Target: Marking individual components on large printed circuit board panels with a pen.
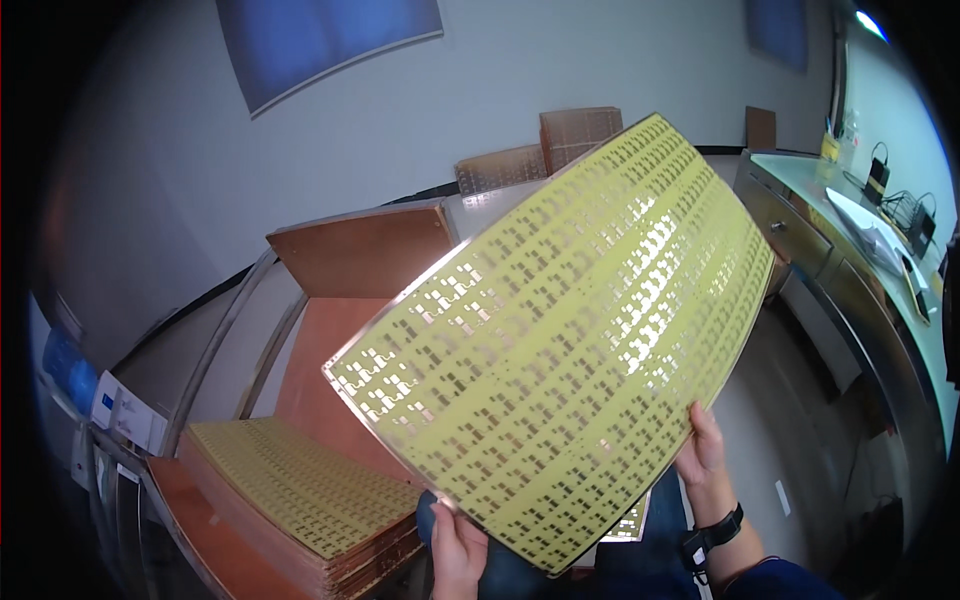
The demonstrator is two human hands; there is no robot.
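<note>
A large yellow-green circuit board panel (540, 350) with rows of shiny metallic pads is held up tilted in front of me. My left hand (458, 548) grips its lower left edge, thumb on the near face. Farther along the lower right edge, my right hand (703, 445) pinches the panel, with a dark band on that wrist. The fingers behind the panel are hidden. Bright light reflects off the panel's right half. To the left, a stack of similar panels (300, 480) lies on a reddish-brown board.
The stack sits on a metal-framed rack (215, 345) with a brown backboard (365, 250). Two more panel bundles (580, 135) lean by the far wall. At right stands a desk (800, 180) with drawers, papers, a bottle and cables. Part of another panel (628, 525) shows near my lap.
</note>
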